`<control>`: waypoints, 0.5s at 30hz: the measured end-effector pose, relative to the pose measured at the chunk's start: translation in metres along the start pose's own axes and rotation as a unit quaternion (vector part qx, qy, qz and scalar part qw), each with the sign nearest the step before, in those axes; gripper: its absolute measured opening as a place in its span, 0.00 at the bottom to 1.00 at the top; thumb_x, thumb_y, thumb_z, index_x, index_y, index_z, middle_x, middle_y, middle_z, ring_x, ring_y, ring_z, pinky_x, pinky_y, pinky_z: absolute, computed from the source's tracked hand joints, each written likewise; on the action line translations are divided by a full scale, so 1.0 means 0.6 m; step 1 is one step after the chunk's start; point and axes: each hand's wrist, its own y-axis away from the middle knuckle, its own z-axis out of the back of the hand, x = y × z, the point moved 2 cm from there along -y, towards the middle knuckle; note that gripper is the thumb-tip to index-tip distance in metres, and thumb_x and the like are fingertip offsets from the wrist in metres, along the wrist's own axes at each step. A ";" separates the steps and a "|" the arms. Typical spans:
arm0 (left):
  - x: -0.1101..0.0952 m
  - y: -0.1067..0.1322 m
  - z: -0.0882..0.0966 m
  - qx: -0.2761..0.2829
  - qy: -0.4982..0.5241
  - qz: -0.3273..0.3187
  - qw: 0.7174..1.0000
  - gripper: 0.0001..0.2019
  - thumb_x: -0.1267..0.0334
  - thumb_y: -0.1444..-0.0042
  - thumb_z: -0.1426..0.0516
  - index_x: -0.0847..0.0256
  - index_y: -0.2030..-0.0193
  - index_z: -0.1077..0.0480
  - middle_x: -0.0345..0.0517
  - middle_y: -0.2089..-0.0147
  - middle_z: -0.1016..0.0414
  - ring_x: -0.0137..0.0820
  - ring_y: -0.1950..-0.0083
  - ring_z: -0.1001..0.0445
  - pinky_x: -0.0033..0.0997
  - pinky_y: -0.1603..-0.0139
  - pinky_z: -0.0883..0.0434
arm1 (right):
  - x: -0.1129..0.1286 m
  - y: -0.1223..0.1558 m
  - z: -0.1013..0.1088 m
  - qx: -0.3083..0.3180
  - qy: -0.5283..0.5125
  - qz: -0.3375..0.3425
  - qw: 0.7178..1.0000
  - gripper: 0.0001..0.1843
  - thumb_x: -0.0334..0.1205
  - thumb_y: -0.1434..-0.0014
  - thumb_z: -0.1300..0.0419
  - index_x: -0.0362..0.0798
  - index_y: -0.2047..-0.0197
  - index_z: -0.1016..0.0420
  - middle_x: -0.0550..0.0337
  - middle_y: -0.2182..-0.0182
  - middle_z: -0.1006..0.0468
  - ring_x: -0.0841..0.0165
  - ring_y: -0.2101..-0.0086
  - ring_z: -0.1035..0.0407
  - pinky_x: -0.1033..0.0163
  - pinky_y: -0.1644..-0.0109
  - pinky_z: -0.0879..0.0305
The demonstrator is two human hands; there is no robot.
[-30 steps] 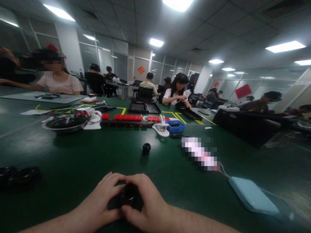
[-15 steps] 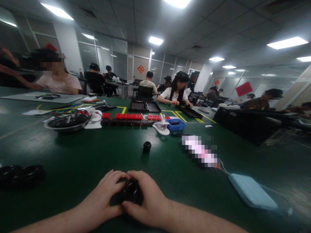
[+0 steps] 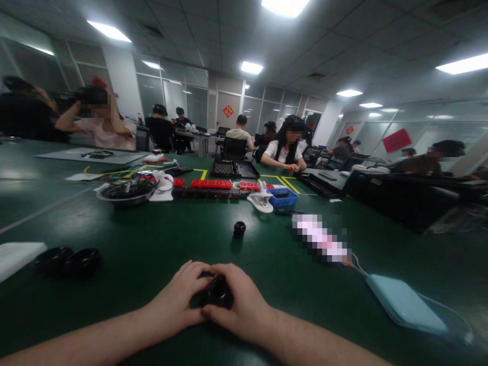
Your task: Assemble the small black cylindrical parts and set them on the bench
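Observation:
A glossy black ring-shaped piece (image 3: 219, 293) with a hole in its top is cupped between my two hands at the front of the green table. My left hand (image 3: 186, 295) curls around its left side, and my right hand (image 3: 244, 304) wraps the right side. The fingertips and thumbs of both hands meet around it, hiding its lower part. Beyond my hands stands a smaller black ring-like piece (image 3: 239, 229). Two larger black rings (image 3: 83, 263) lie to the left, side by side.
A white block (image 3: 19, 256) lies at far left. Across the table are a metal bowl (image 3: 125, 195), red power strips (image 3: 211, 183), white clips (image 3: 261, 199) and a blue basket (image 3: 282, 197). A light-blue power bank (image 3: 406, 304) with cables is at right. People sit beyond.
The view has turned slightly left, bringing the white block into sight. My hands keep the same hold on the black piece. A person at far left has raised both hands to their head.

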 end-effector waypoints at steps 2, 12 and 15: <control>-0.003 0.000 0.002 -0.006 0.001 -0.003 1.000 0.17 0.61 0.53 0.40 0.54 0.53 0.32 0.45 0.50 0.36 0.41 0.49 0.39 0.45 0.45 0.44 | 0.003 0.001 -0.001 -0.008 -0.020 0.016 1.000 0.31 0.33 0.56 0.39 0.47 0.46 0.40 0.53 0.54 0.30 0.63 0.55 0.35 0.57 0.49 0.38; -0.001 0.002 0.001 -0.005 -0.018 -0.017 1.000 0.15 0.55 0.49 0.42 0.56 0.56 0.30 0.46 0.49 0.37 0.41 0.48 0.40 0.42 0.46 0.41 | 0.000 0.005 0.006 -0.040 0.025 0.031 0.998 0.38 0.45 0.53 0.37 0.43 0.42 0.46 0.46 0.48 0.38 0.57 0.48 0.42 0.52 0.45 0.44; -0.003 0.002 0.001 -0.011 -0.020 -0.016 1.000 0.15 0.60 0.50 0.41 0.55 0.54 0.31 0.45 0.49 0.37 0.40 0.48 0.40 0.41 0.46 0.42 | 0.007 0.002 0.004 -0.017 0.056 0.012 0.998 0.24 0.41 0.51 0.37 0.45 0.51 0.35 0.52 0.57 0.33 0.62 0.56 0.38 0.57 0.52 0.38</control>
